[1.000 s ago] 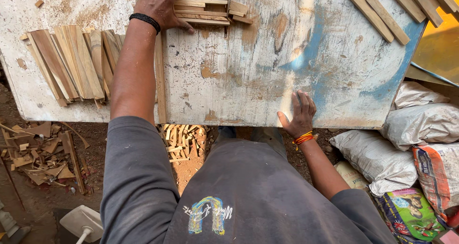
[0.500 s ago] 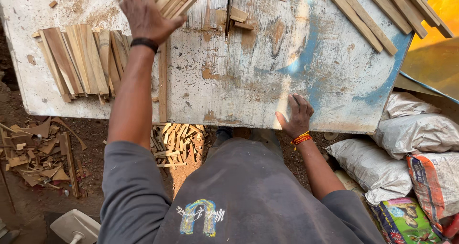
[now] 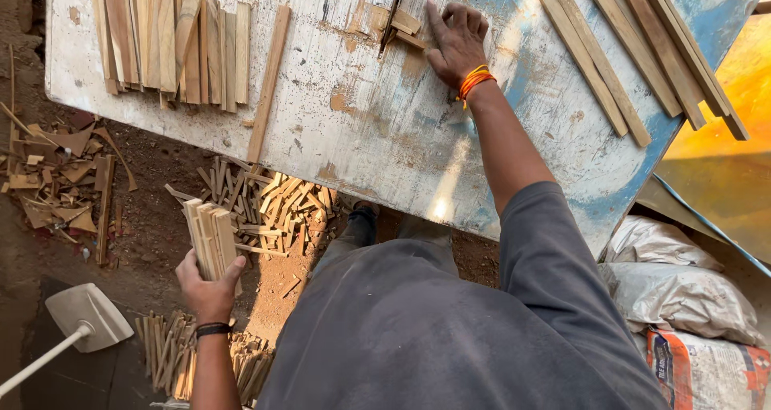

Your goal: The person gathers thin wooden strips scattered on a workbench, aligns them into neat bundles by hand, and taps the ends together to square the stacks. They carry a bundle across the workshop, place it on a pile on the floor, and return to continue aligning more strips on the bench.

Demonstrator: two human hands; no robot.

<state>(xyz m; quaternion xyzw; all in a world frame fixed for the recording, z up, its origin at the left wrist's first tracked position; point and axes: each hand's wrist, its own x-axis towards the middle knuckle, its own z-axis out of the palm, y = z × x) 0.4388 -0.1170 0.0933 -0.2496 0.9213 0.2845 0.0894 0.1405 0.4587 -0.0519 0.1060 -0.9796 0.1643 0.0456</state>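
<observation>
My left hand (image 3: 205, 293), with a black wristband, is down beside the table and grips a bundle of short wooden strips (image 3: 210, 237) above the dirt floor. My right hand (image 3: 456, 36), with orange threads at the wrist, rests fingers spread on the worn white and blue table (image 3: 377, 145). Its fingers touch a few small wood offcuts (image 3: 405, 20). A row of short strips (image 3: 169, 40) lies on the table's left part, with one single strip (image 3: 269, 81) beside it.
Long wooden slats (image 3: 634, 48) lie across the table's right end. Short strips are heaped on the ground under the table edge (image 3: 281, 205) and by my left arm (image 3: 173, 354). Scraps (image 3: 56, 177), a white scoop (image 3: 84, 318) and filled sacks (image 3: 683, 281) surround me.
My left hand left the tabletop and came down beside the table holding a bundle of strips. My right hand moved from the table's near edge up to the small offcuts.
</observation>
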